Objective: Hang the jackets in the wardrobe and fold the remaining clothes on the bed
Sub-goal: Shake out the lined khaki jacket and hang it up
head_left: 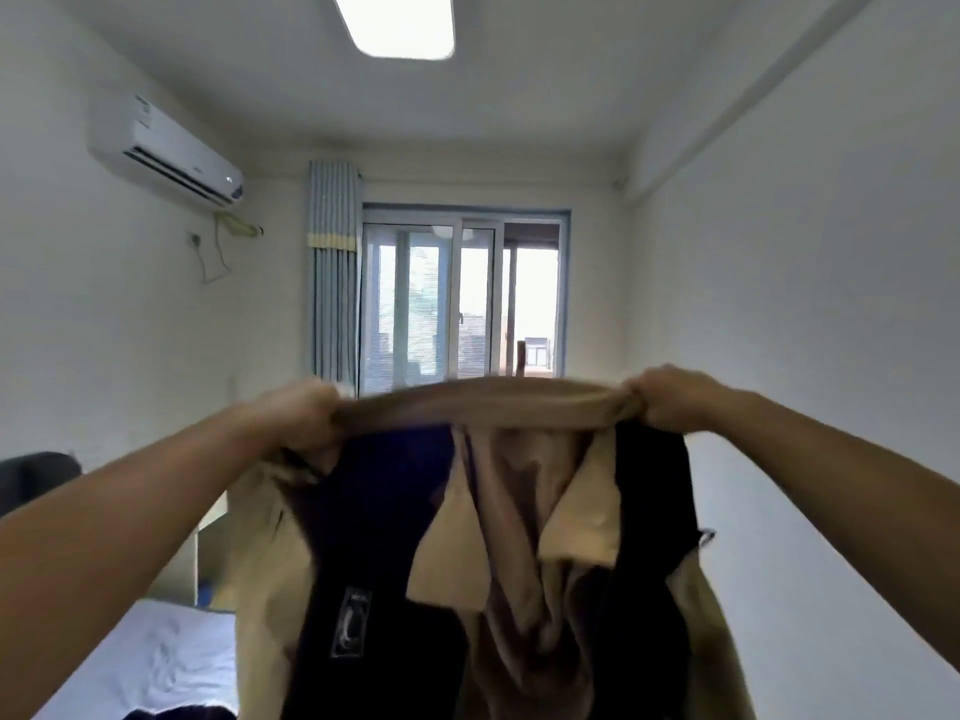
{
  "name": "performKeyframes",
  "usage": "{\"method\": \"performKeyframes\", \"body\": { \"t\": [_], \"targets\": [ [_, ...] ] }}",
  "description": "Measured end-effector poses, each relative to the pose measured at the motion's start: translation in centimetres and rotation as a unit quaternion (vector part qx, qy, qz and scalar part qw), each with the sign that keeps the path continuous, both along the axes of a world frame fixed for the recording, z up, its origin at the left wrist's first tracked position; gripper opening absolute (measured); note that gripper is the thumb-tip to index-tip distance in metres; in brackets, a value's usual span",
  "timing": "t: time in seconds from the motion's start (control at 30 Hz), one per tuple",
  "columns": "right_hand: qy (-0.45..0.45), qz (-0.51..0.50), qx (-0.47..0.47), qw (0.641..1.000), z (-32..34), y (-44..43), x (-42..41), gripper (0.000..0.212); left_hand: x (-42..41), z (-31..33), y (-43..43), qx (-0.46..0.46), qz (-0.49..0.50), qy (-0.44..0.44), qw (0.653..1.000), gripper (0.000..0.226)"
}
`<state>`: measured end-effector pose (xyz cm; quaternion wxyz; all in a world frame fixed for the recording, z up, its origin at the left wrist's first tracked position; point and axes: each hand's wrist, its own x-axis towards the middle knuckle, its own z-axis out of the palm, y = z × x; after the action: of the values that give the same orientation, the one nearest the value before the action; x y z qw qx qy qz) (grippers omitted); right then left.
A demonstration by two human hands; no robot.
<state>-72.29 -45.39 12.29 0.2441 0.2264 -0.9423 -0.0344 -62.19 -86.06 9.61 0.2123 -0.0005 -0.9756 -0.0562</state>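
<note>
Jacket [519, 511]: tan with a dark lining, held up in the air. Its top edge is stretched taut between both hands, and the rest hangs down and hides the bed's right edge.
Bed [156, 662]: lower left, with a pale lilac sheet, creased.
Left hand [306, 413]: at the left end of the top edge, fingers [332, 407] clenched tight round bunched cloth.
Right hand [670, 402]: at the right end, fingers [636, 402] curled fully round the cloth, gripping it.
</note>
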Motion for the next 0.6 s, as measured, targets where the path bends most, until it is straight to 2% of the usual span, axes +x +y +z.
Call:
{"method": "performKeyframes", "body": {
  "t": [0.03,0.07,0.13,0.2,0.27,0.33,0.43,0.5,0.6],
  "targets": [
    [-0.022,-0.016,0.051,0.998,-1.4,0.0,0.0,0.010,-0.1,-1.6,0.2,-0.020,0.012,-0.059,0.998,0.013],
    [-0.008,-0.020,0.072,0.997,-2.3,0.0,-0.1,0.011,-0.2,-2.4,0.3,-0.053,0.019,-0.067,0.996,0.009],
    [0.039,-0.014,0.020,0.999,-2.5,0.2,-0.5,0.009,-0.4,-1.7,0.3,-0.130,0.027,0.010,0.991,0.012],
    [0.049,-0.026,-0.048,0.997,-1.5,0.7,-0.6,0.005,-0.5,-0.1,0.0,-0.114,0.021,0.075,0.990,0.007],
    [0.049,-0.018,-0.040,0.998,-1.5,1.0,-0.4,0.006,-0.3,0.4,-0.1,-0.106,0.007,0.087,0.990,0.015],
    [0.056,-0.007,0.019,0.998,-2.4,0.9,0.0,0.008,-0.1,-0.1,-0.1,-0.121,0.004,0.054,0.991,0.013],
    [0.067,-0.002,0.065,0.996,-3.3,0.5,-0.1,0.008,-0.2,-0.4,0.4,-0.086,0.016,-0.032,0.996,0.015],
    [0.074,0.002,0.046,0.996,-2.8,-0.1,-0.1,0.007,-0.4,0.0,0.9,-0.083,0.029,-0.066,0.994,0.018],
    [0.052,0.018,-0.022,0.998,-1.8,-1.2,-0.1,0.006,-0.7,0.2,1.5,-0.064,0.023,-0.029,0.997,0.029]
  ]
}}
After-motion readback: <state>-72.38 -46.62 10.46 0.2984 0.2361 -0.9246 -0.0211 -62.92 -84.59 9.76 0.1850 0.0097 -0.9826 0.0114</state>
